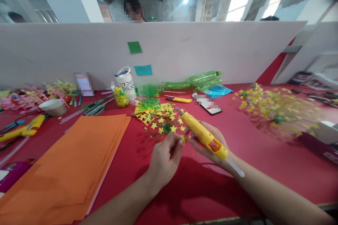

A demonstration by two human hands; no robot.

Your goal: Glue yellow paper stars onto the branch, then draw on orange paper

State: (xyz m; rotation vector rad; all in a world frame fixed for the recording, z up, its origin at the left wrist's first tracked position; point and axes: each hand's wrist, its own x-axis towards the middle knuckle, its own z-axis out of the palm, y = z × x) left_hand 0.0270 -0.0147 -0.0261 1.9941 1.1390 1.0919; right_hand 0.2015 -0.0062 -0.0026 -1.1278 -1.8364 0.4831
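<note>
My right hand (208, 140) is closed around a yellow glue gun (200, 130), its metal nozzle pointing up and left and a clear glue stick (234, 166) poking out of its rear end. My left hand (165, 156) is closed in a pinch on a small yellow star (184, 139), right beside the right fingertips. Just beyond both hands stands a cluster of yellow stars on thin stems (167, 128) with a green centre. Behind it lie loose yellow stars (142, 110) and cut clear-green bottle plastic (149, 95).
Orange sheets (71, 151) are stacked at left, near scissors (99, 107) and another yellow glue gun (29, 129). A yellow cutter knife (182, 100), a phone (208, 103) and green bottles (203, 78) lie toward the white partition (185, 49). Finished-looking yellow star branches (277, 105) stand at right.
</note>
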